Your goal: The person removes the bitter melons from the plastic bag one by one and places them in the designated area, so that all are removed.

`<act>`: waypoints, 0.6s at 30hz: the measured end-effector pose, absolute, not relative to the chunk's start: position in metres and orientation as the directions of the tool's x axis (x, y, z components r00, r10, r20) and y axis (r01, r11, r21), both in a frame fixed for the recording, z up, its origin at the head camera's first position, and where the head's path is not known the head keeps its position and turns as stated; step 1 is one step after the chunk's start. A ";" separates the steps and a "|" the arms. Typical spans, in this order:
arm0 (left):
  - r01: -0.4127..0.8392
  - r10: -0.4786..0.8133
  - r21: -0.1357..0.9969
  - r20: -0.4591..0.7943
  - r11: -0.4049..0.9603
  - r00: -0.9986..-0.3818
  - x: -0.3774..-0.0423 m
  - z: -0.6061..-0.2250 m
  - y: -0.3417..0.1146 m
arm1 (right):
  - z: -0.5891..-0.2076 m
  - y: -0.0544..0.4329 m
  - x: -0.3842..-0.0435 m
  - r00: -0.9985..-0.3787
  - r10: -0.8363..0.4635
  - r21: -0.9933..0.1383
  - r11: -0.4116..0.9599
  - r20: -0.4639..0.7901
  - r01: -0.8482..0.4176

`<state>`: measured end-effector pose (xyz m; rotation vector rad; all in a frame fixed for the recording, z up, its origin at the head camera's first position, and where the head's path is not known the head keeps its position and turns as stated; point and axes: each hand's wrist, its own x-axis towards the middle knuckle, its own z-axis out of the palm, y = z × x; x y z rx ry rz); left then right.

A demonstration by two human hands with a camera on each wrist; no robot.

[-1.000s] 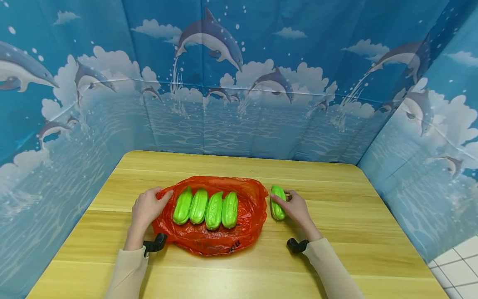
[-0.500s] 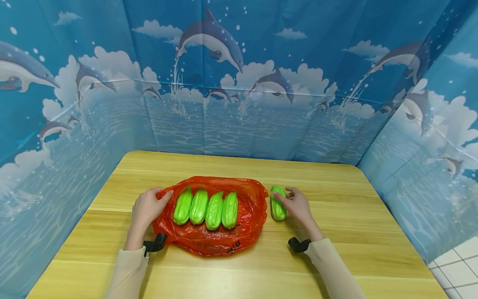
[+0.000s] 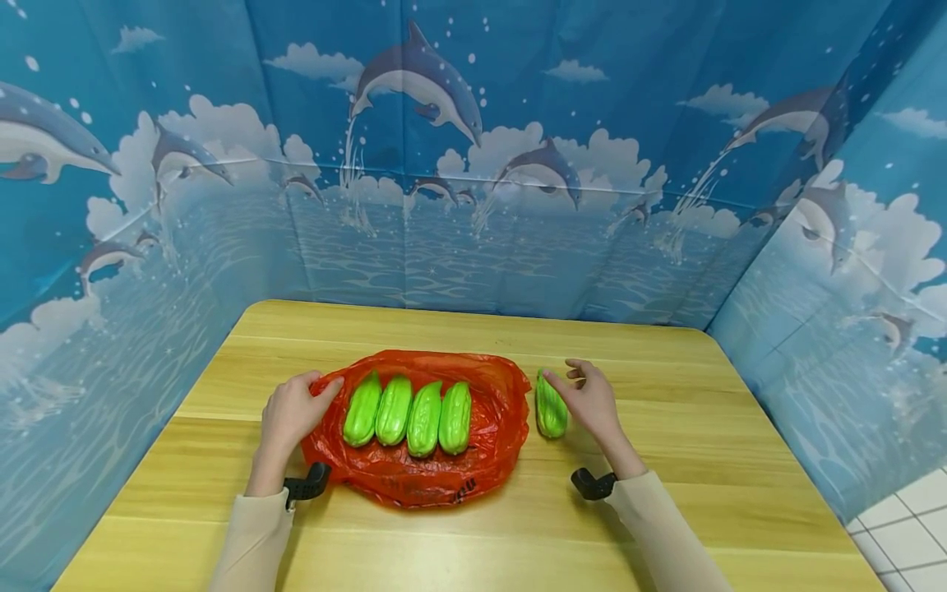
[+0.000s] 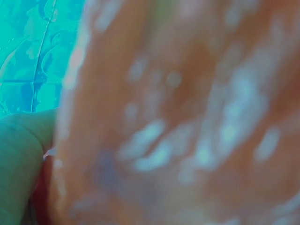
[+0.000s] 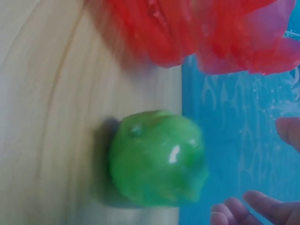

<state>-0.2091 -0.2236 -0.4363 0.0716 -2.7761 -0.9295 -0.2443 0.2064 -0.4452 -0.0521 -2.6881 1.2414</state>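
A red plastic bag (image 3: 494, 444) lies spread wide on the table, its mouth rolled outward. Several bright green ridged gourds (image 3: 423, 419), like bitter melons, lie side by side in it. My left hand (image 3: 294, 415) pinches the bag's left rim between thumb and fingers; the blurred red bag (image 4: 187, 117) fills most of the left wrist view. One more green gourd (image 3: 551, 415) lies on the table just right of the bag. Over it hovers my right hand (image 3: 595, 407), thumb and fingers spread apart. In the right wrist view, a gap shows between the gourd (image 5: 159, 159) and the fingers (image 5: 269, 206).
The wooden table (image 3: 666, 493) ends at a blue curtain (image 3: 473, 247) with printed dolphins, at the back and both sides. A black wrist strap (image 3: 592, 485) sits on the right wrist, another black strap (image 3: 307, 483) on the left.
My right hand has let go of the lone gourd, its fingers spreading and rising slightly away. That gourd stays in place on the table. The left hand and bag have not moved.
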 end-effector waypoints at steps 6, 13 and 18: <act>0.018 -0.113 0.600 0.179 0.800 -0.977 -0.208 -0.436 -0.223 | -0.433 0.199 -0.240 -0.969 0.100 -0.778 0.616 0.228 -0.120; 0.024 -0.114 0.607 0.189 0.794 -0.975 -0.208 -0.435 -0.223 | -0.417 0.190 -0.234 -0.956 0.074 -0.774 0.606 0.285 -0.184; 0.023 -0.115 0.603 0.190 0.797 -0.975 -0.208 -0.436 -0.223 | -0.409 0.184 -0.229 -0.949 0.055 -0.777 0.589 0.310 -0.220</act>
